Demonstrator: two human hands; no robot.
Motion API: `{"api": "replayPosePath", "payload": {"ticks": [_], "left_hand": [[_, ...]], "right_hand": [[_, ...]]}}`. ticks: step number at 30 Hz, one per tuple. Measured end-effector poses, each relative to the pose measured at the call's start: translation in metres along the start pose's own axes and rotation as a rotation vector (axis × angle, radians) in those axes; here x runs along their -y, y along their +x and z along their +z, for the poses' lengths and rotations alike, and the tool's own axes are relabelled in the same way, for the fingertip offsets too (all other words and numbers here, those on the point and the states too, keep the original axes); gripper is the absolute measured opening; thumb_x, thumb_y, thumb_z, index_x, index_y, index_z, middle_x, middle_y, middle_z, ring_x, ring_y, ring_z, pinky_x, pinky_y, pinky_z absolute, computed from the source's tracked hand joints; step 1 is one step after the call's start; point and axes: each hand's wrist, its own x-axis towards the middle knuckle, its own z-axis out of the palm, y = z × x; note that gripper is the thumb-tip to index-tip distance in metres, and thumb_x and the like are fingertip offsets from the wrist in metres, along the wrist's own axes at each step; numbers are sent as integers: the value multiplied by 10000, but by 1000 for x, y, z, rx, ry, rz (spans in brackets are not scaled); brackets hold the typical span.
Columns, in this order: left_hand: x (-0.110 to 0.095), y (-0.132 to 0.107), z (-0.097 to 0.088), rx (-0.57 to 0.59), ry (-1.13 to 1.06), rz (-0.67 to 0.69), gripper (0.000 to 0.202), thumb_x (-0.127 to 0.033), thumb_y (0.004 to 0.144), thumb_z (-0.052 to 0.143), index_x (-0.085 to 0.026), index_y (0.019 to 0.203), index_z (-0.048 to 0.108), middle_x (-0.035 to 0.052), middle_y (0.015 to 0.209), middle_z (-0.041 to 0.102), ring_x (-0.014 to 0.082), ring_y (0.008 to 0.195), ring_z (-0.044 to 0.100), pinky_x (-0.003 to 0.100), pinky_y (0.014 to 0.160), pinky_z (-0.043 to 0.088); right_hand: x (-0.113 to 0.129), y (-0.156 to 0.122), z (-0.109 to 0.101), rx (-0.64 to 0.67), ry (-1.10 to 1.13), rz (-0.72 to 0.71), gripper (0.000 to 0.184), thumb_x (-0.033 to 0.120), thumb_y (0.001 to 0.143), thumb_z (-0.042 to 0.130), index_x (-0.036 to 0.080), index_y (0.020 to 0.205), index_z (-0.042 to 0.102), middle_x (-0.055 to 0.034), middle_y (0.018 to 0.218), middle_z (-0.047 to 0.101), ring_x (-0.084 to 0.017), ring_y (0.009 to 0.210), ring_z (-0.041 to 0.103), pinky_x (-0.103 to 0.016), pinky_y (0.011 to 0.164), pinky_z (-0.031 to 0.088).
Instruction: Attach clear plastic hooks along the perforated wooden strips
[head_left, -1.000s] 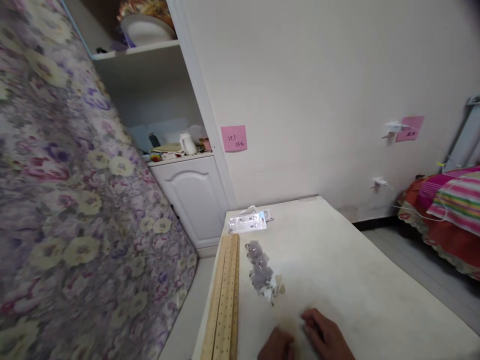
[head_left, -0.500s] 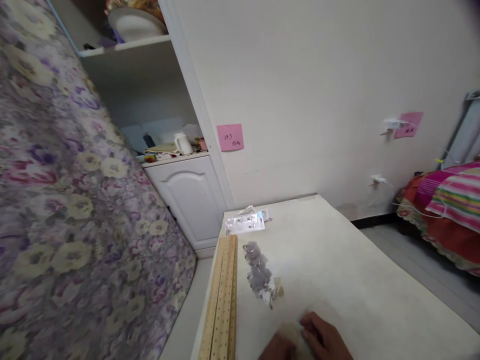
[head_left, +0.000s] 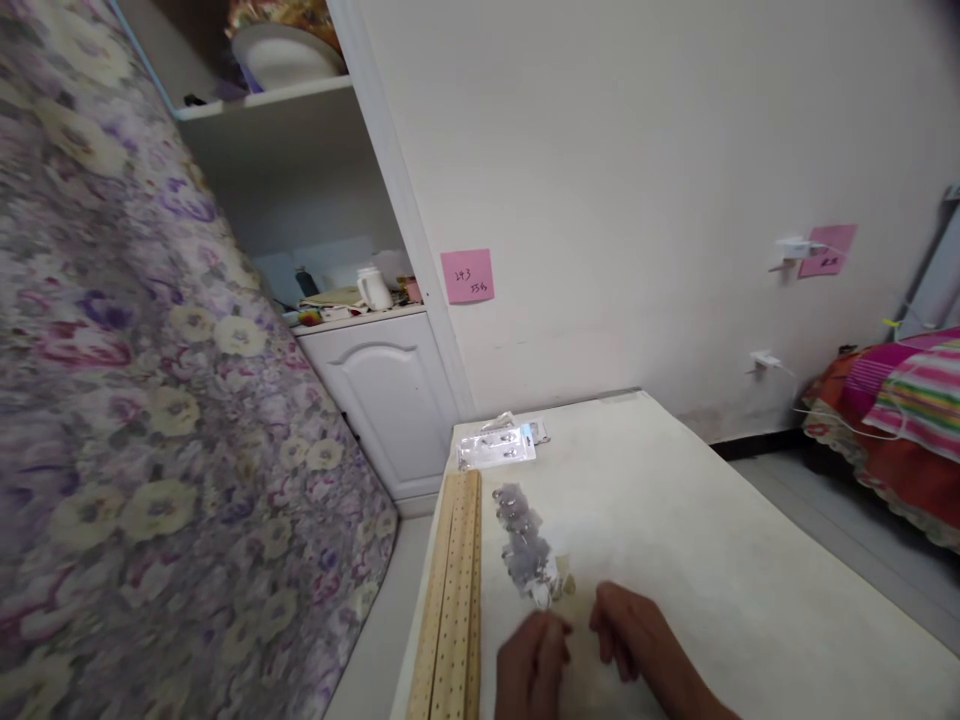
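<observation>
My left hand (head_left: 531,662) is closed just below the lower end of a row of small grey, translucent pieces (head_left: 519,540) with shiny metal bits. Thumb and forefinger press together beside a small white piece (head_left: 541,595); what they pinch, if anything, is too small to make out. To its right, my right hand (head_left: 637,635) hovers over or rests on the table, its fingers curled inward, their contents hidden. A gap separates the two hands. Small beige pieces (head_left: 566,575) lie at the bottom of the grey row, between the hands.
Long wooden strips with rows of holes (head_left: 454,600) run along the left edge of the white table (head_left: 675,520). Clear plastic packaging (head_left: 496,446) lies at the far left corner. A flowered curtain (head_left: 187,450) and cabinet (head_left: 390,400) stand left; a bed (head_left: 892,430) is right.
My hands have moved apart and forward from low on the table, where they were close together. The left is now nearer the grey row. The view has shifted slightly.
</observation>
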Motion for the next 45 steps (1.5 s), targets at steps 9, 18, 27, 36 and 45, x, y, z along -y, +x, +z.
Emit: {"api": "replayPosePath", "payload": {"ticks": [9, 18, 27, 36, 45], "left_hand": [[-81, 51, -52, -58, -209, 37, 721, -619, 900, 131, -160, 744, 664, 24, 591, 557, 146, 592, 488, 260, 580, 357], [-99, 63, -66, -45, -228, 6, 824, -700, 843, 67, -147, 696, 660, 28, 528, 543, 145, 530, 468, 259, 541, 332], [-88, 68, -54, -17, -195, -16, 831, -712, 834, 49, -167, 668, 655, 24, 520, 560, 148, 520, 478, 258, 535, 321], [-74, 69, -47, -56, -172, -39, 799, -695, 852, 83, -170, 652, 651, 16, 506, 557, 136, 491, 469, 252, 521, 329], [-66, 70, -42, -38, -197, -72, 787, -702, 848, 96, -172, 646, 641, 14, 498, 549, 135, 493, 471, 253, 523, 328]], "right_hand": [[106, 28, 3, 45, 48, -67, 761, 706, 858, 121, 164, 540, 551, 17, 354, 510, -62, 279, 357, -192, 361, 261], [119, 32, 3, 0, 33, -88, 786, 730, 837, 83, 172, 533, 545, 6, 347, 506, -70, 281, 361, -204, 360, 273], [107, 29, -3, -73, -10, -71, 777, 723, 841, 79, 182, 512, 530, 6, 349, 506, -76, 282, 364, -210, 366, 277], [104, 25, -6, -93, -9, -90, 755, 701, 858, 92, 180, 547, 540, 12, 377, 503, -81, 315, 378, -213, 387, 287], [97, 28, -7, -114, -42, -65, 764, 717, 844, 75, 187, 550, 541, 12, 377, 496, -91, 322, 385, -223, 385, 295]]}}
